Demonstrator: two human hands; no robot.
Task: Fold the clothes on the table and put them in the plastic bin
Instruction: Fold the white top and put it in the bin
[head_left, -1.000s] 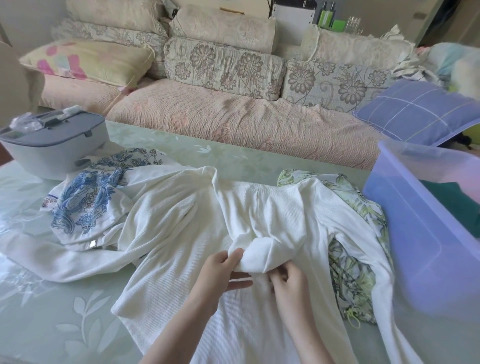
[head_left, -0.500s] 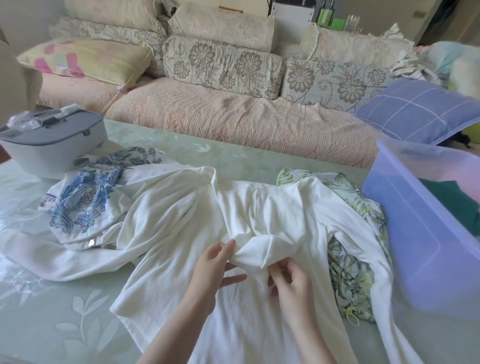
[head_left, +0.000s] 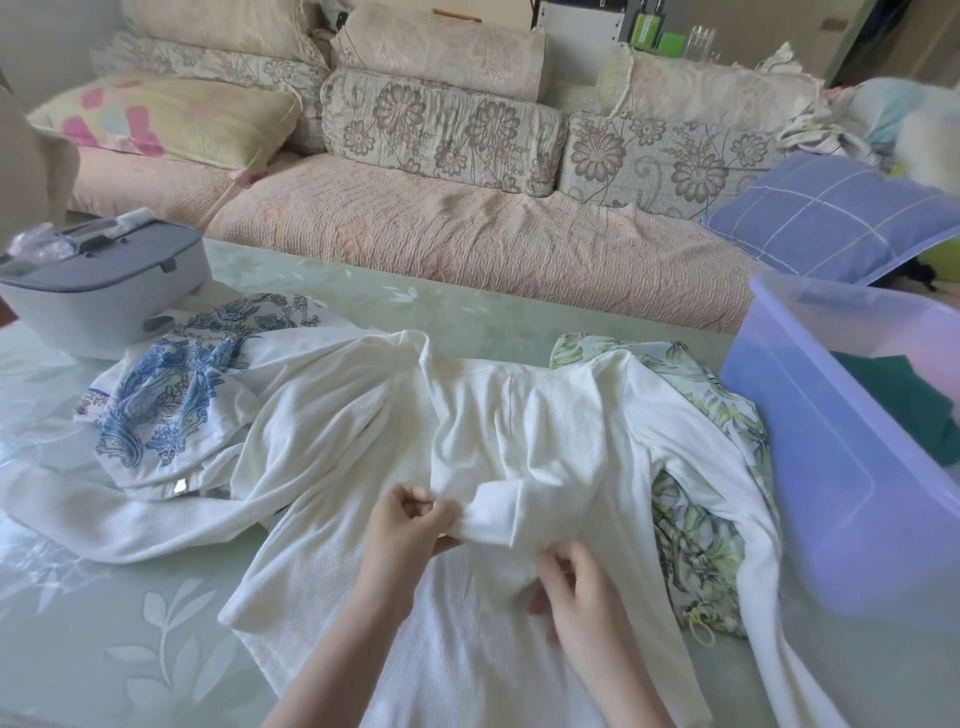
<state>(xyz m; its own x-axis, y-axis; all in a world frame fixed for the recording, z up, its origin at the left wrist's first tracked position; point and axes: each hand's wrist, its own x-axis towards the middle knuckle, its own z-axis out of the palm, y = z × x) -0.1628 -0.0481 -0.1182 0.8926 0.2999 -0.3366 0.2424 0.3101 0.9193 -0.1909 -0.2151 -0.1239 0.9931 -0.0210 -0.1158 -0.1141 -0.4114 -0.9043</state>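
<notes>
While rumpled, top (head_left: 519, 415) in left hand (head_left: 410, 530)

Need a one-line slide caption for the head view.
Left hand and right hand grip bunched fabric of a white top on the table, purple plastic bin at right.

Rounded bunch of white shirt (head_left: 519, 415) fabric between hands now drawn out into flat sleeve end (head_left: 493, 517). Left hand (head_left: 410, 525) tightened grip on it, fingers curled. Right hand (head_left: 576, 597) shifted nearer, fingers curled into shirt body.
</notes>
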